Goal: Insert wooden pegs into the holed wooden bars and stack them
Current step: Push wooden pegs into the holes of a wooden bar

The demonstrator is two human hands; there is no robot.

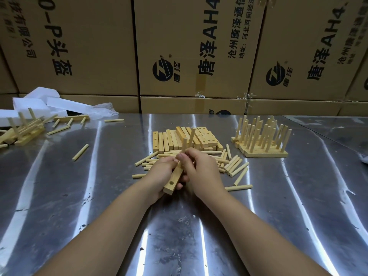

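My left hand (161, 175) grips a holed wooden bar (172, 183) from below, its near end showing one open hole. Two pegs stand up from the bar's far part: one peg (184, 145) pinched at its base by my right hand (199, 166), and a taller peg (191, 138) behind it. Behind my hands lie a pile of loose pegs (232, 166) and a row of bare holed bars (179, 140). At the right stand finished bars with upright pegs (260, 138), packed side by side.
The work surface is a shiny metal table (278, 196). Stray pegs (80, 152) lie at the left, with more pegged bars (25, 130) and white foam blocks (39, 104) at the far left. Cardboard boxes (189, 46) wall off the back.
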